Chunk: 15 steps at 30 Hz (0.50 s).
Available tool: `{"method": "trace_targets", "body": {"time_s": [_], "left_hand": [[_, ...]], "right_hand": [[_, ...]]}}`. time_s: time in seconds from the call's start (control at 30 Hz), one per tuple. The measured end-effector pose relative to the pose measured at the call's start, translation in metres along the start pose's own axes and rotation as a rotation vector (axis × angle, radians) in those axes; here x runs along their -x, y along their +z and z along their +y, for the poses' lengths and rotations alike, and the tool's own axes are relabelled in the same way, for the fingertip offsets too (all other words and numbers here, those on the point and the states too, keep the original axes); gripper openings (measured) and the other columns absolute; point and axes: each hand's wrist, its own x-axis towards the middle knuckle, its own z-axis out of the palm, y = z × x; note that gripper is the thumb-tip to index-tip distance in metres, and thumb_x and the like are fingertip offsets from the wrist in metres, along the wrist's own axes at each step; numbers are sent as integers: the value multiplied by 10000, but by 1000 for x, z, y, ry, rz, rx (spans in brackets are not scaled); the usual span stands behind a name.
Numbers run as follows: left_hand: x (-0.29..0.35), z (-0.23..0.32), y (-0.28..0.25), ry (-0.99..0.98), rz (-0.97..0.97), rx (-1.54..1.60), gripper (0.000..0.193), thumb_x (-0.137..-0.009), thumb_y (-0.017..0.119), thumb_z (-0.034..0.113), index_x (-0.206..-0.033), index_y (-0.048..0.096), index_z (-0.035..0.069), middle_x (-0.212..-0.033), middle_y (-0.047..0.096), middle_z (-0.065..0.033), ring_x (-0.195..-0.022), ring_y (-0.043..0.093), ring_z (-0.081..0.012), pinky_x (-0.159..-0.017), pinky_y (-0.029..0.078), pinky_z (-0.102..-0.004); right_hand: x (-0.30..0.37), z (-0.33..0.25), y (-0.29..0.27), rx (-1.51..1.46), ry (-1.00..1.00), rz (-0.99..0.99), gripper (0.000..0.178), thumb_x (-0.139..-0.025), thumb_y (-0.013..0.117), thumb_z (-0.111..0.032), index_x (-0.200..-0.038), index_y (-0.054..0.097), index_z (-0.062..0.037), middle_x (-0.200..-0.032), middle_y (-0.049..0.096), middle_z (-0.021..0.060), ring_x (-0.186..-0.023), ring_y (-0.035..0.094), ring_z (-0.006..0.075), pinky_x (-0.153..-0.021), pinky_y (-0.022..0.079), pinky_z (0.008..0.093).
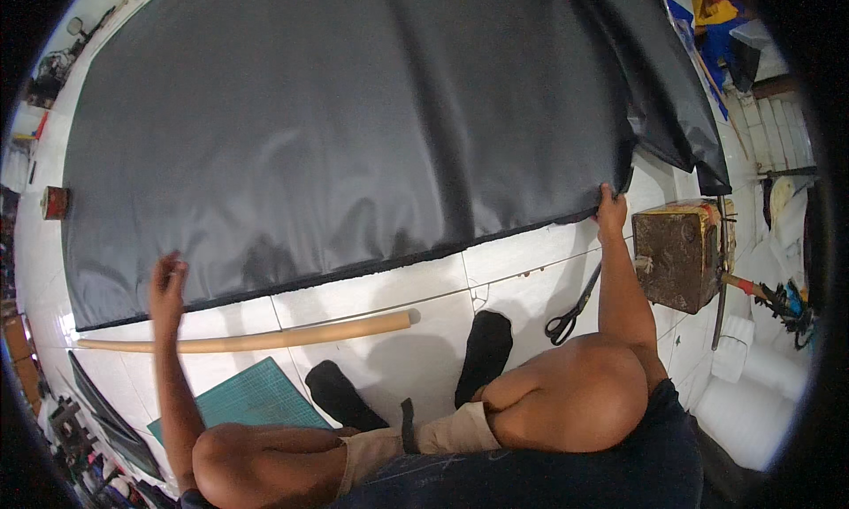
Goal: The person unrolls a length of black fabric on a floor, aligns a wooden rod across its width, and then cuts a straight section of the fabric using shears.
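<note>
A wide sheet of black leatherette (336,137) lies spread over the floor, with soft ripples and a bunched, folded right side. My right hand (612,213) grips its near edge close to the right corner, fingers closed on the material. Over the near left part of the sheet is my left hand (166,283), its fingers loosely bent and apart, with nothing visible in them. Whether those fingertips touch the surface I cannot tell. Below the near edge lies a long tan cardboard tube (309,339). Black-handled scissors (563,326) rest on the tiles by my right forearm.
A green cutting mat (252,398) lies partly under my left leg. To the right stands a worn brown box (676,252), near white foam rolls (752,390). A small tin (55,203) sits at the sheet's left edge. My feet in black socks are on white tiles.
</note>
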Motion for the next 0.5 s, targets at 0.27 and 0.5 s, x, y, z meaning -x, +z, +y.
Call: {"method": "trace_targets", "body": {"time_s": [0.27, 0.5], "left_hand": [[44, -101, 118, -67, 96, -663, 730, -907, 620, 478, -1444, 409, 31, -1472, 298, -365, -1379, 287, -502, -1139, 263, -507], [59, -99, 114, -82, 159, -608, 735, -890, 647, 466, -1466, 391, 89, -1478, 300, -351, -1368, 301, -507, -1141, 271, -499]], "right_hand": [[48, 22, 0, -42, 329, -516, 391, -860, 728, -399, -882, 558, -48, -708, 585, 50, -573, 583, 142, -484, 502, 285], [56, 33, 14, -21, 212, -486, 320, -906, 687, -250, -757, 482, -54, -603, 531, 50, -454, 505, 125, -386, 389, 287]]}}
